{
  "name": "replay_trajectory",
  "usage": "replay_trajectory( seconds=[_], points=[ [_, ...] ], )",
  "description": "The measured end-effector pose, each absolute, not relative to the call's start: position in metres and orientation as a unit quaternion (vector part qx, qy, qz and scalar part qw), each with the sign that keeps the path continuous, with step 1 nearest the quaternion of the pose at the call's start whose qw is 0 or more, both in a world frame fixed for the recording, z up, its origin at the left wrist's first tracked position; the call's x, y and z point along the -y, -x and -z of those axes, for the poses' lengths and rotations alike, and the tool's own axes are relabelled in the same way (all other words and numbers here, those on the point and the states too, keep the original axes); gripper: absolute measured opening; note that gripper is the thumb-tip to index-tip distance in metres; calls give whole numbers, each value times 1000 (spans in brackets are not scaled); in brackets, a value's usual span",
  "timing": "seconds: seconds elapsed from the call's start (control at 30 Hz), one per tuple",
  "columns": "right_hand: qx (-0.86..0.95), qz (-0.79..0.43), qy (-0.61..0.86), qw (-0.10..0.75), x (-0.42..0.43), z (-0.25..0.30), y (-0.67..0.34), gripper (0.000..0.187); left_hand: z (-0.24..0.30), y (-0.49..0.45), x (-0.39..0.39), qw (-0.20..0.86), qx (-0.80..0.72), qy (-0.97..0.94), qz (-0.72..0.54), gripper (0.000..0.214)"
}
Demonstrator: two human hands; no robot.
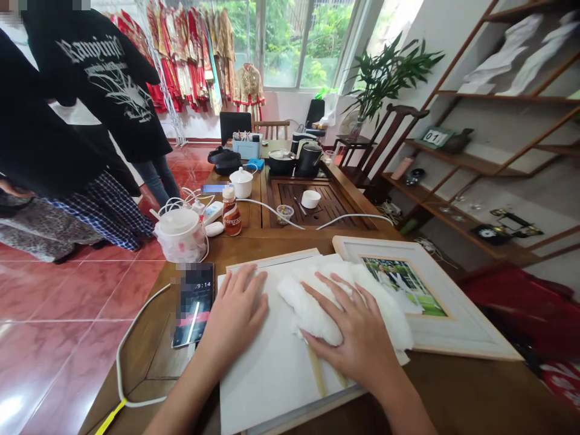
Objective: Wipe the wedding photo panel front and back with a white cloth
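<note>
My left hand (235,311) lies flat with fingers spread on a white board or frame backing (267,368) at the near edge of a wooden table (475,399). My right hand (356,329) rests palm down with fingers stretched out on a white fluffy cloth (317,302) that lies across the board. Just right of the cloth sits a white picture frame (457,326) holding a photo (403,284) of people outdoors; the cloth overlaps its left edge.
A phone (194,302) lies left of my left hand, with a white cable (131,356) trailing off the table. Further back stand a sauce bottle (231,211), a white lidded pot (179,232), a tea tray (317,202) and kettles. People stand at left. Shelves line the right wall.
</note>
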State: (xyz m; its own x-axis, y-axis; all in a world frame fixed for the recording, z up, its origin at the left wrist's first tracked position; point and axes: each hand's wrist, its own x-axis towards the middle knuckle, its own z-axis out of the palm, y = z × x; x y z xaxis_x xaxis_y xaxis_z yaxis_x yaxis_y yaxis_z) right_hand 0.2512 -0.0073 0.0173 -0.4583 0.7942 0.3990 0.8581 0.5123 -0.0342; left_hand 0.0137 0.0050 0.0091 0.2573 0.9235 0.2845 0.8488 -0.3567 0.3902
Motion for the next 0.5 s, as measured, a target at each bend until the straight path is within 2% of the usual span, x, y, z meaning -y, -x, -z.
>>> replay_trajectory(
  seconds=[0.17,0.5],
  points=[
    [862,87,463,190,6,-18,-255,67,-5,-15,-6,14,-590,-785,-189,40],
    [937,67,317,130,12,-32,-258,74,-2,-17,-7,-3,-587,-789,-181,38]
  ],
)
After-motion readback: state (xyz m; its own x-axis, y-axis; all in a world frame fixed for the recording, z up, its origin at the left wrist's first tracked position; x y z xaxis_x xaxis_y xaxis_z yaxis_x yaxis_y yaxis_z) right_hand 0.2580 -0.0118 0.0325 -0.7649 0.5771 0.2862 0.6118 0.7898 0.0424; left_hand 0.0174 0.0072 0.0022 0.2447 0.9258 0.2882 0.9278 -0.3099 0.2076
